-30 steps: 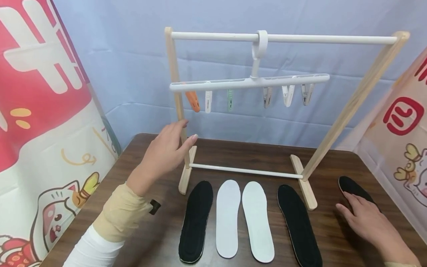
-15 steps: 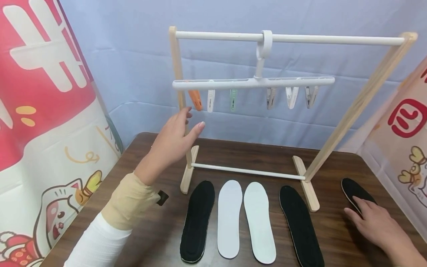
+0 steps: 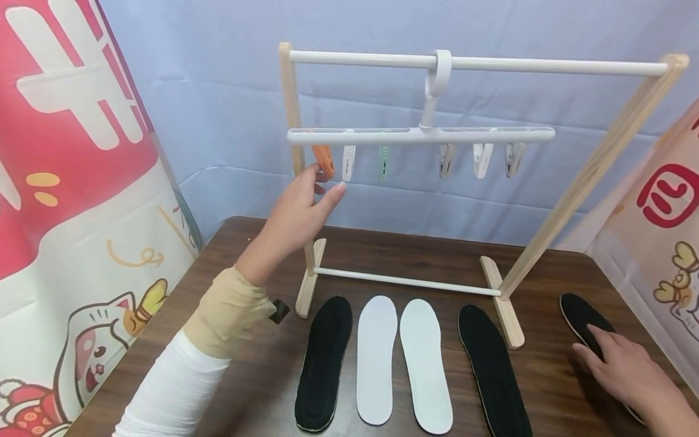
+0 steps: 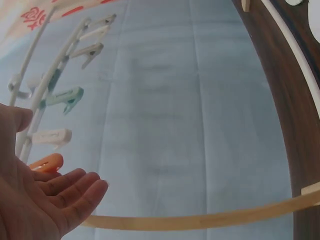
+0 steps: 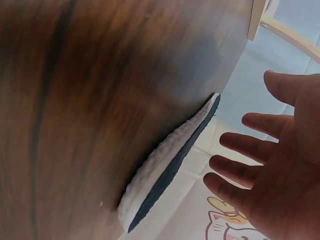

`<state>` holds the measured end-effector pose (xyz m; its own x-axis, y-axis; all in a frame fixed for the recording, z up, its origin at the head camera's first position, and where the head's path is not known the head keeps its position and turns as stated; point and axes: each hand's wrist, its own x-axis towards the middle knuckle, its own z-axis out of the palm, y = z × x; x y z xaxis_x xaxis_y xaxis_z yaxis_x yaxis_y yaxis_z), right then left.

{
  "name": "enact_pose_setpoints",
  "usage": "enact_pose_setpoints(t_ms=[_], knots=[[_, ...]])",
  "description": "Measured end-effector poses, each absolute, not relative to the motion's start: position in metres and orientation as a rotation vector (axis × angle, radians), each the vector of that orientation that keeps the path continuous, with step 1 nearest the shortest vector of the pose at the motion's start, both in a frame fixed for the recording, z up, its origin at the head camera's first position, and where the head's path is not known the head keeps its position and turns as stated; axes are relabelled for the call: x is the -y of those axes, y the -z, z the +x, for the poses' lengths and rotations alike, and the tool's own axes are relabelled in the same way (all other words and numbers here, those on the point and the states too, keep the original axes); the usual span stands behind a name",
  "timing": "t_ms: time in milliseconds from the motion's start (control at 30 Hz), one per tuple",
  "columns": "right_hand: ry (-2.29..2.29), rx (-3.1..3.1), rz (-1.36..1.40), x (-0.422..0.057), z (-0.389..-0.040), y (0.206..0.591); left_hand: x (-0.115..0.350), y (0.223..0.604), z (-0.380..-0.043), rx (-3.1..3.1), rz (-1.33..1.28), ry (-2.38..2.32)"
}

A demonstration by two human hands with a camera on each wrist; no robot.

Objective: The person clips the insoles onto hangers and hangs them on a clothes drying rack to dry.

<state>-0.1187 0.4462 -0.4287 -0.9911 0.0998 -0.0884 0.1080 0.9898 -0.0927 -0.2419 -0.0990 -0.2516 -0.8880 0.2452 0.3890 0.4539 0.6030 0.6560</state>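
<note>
Left hand and right hand, loose-fingered, are gripping nothing; left is hovering by the upper-centre orange clip, probably needing a pinch.

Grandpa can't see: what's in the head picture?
A left hand is at an orange clothespin on a clip hanger, a right hand over a black insole. Four more insoles, two black, two white, lie on a table.

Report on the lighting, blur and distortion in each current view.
Head: soft, fairly even light, with faint shadows on the blue backdrop and a dull sheen on the tabletop; left wrist: the rack's wooden post looks bowed, probably from lens distortion, and the left hand is shaded; right wrist: the tabletop grain looks smeared, and the right hand looks dark, as if backlit.
</note>
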Motion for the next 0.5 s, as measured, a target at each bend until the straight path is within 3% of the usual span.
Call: enact_pose_setpoints(t_ms=[500], knots=[[0.115,-2.990,0.192,-0.468,-0.118,0.438,0.085,0.248,-0.250,2.335,-0.505,1.500]])
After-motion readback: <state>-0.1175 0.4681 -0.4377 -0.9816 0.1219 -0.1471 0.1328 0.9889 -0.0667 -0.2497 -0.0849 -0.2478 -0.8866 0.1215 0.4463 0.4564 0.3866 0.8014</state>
